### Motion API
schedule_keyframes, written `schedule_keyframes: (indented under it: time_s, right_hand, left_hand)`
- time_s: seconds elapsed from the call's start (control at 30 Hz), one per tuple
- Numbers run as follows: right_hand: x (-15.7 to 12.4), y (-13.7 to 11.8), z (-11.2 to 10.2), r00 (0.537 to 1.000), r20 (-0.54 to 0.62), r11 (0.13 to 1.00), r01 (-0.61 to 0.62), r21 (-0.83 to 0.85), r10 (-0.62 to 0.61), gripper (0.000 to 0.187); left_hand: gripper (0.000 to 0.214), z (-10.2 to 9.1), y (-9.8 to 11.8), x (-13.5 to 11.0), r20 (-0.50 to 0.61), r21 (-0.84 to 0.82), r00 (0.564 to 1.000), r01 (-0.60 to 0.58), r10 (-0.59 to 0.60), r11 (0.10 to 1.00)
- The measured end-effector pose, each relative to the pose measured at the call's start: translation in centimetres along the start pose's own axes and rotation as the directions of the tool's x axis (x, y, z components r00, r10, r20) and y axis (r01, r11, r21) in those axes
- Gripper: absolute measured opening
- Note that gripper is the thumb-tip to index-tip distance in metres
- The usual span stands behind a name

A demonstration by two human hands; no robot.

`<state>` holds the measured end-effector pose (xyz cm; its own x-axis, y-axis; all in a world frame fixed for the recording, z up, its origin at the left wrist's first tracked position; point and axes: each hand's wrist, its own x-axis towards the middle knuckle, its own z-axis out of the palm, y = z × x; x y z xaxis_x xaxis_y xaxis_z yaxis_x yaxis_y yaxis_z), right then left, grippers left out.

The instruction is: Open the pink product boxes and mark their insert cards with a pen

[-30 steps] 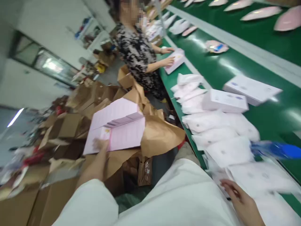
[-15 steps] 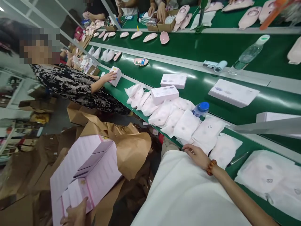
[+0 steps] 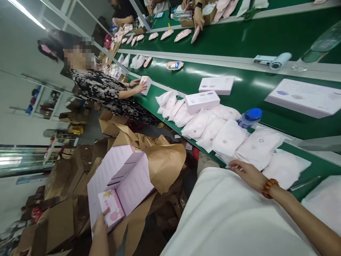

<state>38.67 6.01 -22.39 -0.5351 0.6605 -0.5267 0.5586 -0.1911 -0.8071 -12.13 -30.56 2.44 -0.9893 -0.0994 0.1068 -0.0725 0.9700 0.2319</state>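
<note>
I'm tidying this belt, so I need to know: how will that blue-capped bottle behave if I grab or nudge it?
The bottle seems to lie on its side on the soft white pouches, so it would probably roll if nudged. Its smooth plastic may feel slippery, and it will likely dent rather than break. Its fill, and so its weight, is unclear.

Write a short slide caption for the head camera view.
Left hand holds a pink carton beside brown paper; right hand beside white pouches on a green conveyor.
</note>
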Motion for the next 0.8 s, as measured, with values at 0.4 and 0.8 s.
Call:
schedule_keyframes:
  time_s: [0.4,0.8]
  right_hand:
    - [-4.3,-12.0,2.3,0.958,0.143,0.878,0.159,0.451,-0.247,0.085]
    - [-6.3,-13.0,0.7,0.913,-0.407,0.665,0.324,0.673,-0.033,0.072]
  left_hand:
    - [0.057,2.9,13.6,-21.0,-0.460,-0.209,0.794,-0.532,0.398,0.820]
    - [0.065,8.5,24.5,-28.2,0.269,-0.944,0.211,-0.134,0.940,0.301]
